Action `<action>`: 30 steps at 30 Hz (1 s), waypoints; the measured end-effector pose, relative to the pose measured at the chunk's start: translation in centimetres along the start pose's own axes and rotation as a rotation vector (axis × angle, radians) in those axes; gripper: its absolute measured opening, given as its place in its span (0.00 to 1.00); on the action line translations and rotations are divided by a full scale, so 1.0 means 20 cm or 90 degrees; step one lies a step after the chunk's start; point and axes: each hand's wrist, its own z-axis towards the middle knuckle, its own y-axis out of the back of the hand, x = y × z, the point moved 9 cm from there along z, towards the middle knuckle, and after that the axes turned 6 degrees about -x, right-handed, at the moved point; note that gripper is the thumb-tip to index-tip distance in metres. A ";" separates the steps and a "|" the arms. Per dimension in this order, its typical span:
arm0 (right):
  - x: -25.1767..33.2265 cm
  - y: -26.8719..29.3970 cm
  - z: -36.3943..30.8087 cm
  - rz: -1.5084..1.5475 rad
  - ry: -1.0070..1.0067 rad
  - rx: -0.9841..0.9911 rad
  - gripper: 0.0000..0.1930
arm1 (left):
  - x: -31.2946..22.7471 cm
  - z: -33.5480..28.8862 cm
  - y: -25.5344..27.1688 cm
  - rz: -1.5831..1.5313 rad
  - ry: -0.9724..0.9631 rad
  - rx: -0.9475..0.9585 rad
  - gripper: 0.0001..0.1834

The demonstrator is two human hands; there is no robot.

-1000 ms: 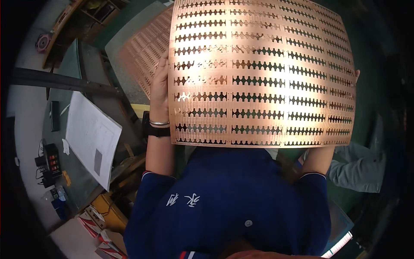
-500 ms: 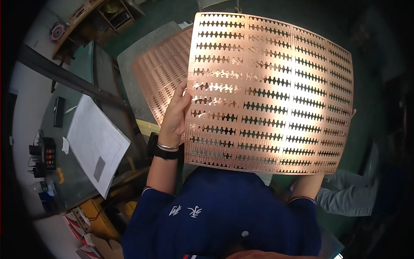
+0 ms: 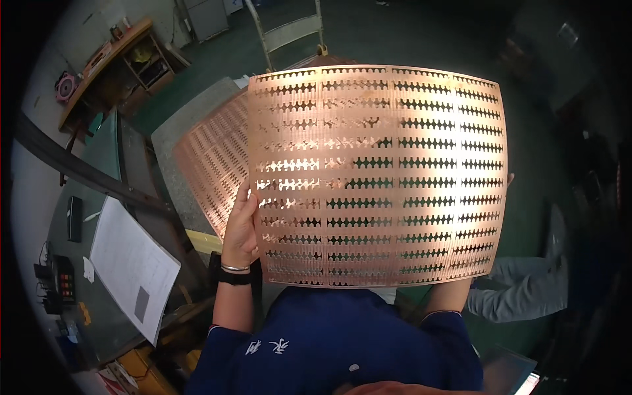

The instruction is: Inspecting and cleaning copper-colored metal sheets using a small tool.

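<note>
A large copper-coloured sheet (image 3: 397,178) with rows of toothed cut-outs is held up in front of my body, its face turned toward me. My left hand (image 3: 241,227) grips its left edge, thumb along the border; a bracelet and a dark wristband are on that wrist. At the right edge only a fingertip of my right hand (image 3: 510,178) shows; the rest is hidden behind the sheet. Light glares off parts of the metal. Behind it on the left, a similar perforated copper sheet (image 3: 214,155) lies on a grey table (image 3: 164,141), partly covered by the raised one.
On the left, a green-topped desk (image 3: 69,247) bears a paper sheet (image 3: 125,260) and a black device (image 3: 62,280). A trolley frame (image 3: 294,34) stands beyond the raised sheet. Someone's grey-trousered legs (image 3: 523,296) are at the right. A wooden desk (image 3: 99,72) is at the far left.
The raised sheet has turned so that its top edge lies more level, and it sits lower and further left in view. The surroundings have also shifted left and down. Both hands keep their hold.
</note>
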 end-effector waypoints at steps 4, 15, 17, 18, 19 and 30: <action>0.08 -0.03 -0.02 -0.042 0.028 -0.020 0.29 | 0.02 0.02 -0.04 -0.029 0.019 -0.023 0.19; 0.18 0.47 -0.22 -0.211 -0.099 -0.124 0.33 | 0.07 0.10 0.34 0.014 -0.047 -0.069 0.18; 0.18 0.63 -0.30 -0.252 -0.146 -0.143 0.30 | 0.06 0.11 0.39 0.025 -0.067 -0.101 0.23; 0.17 0.68 -0.34 -0.268 -0.177 -0.151 0.28 | 0.06 0.13 0.39 0.026 -0.065 -0.097 0.23; 0.17 0.71 -0.37 -0.342 -0.186 -0.153 0.26 | 0.07 0.15 0.39 0.038 -0.057 -0.092 0.24; 0.27 0.76 -0.62 -0.396 0.001 -0.287 0.19 | 0.16 0.42 0.16 0.202 0.071 -0.038 0.23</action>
